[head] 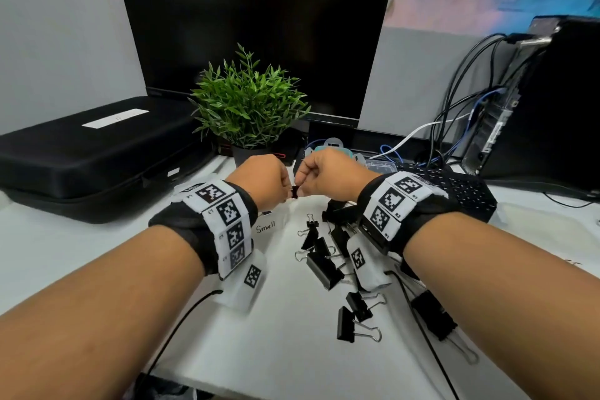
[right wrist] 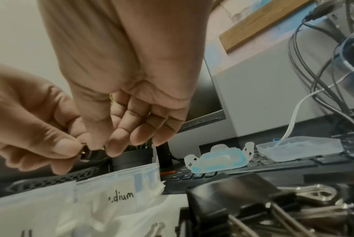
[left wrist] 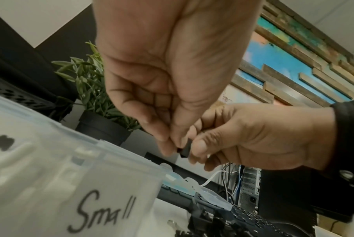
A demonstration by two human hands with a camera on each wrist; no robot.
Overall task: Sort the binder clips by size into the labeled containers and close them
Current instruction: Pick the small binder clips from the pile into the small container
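Fingers of both hands (head: 259, 180) (head: 331, 174) pinch one small binder clip (left wrist: 185, 148) between them.

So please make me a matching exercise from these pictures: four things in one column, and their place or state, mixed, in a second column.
Things:
1. small binder clip
2. potted plant
3. container labelled "Small"
4. loose binder clips

Places or states:
A. stands in front of the dark monitor
B. lie scattered on the white table
C. pinched between the left hand and the right hand
D. sits on the table below the left hand

Pairs: 1-C, 2-A, 3-D, 4-B
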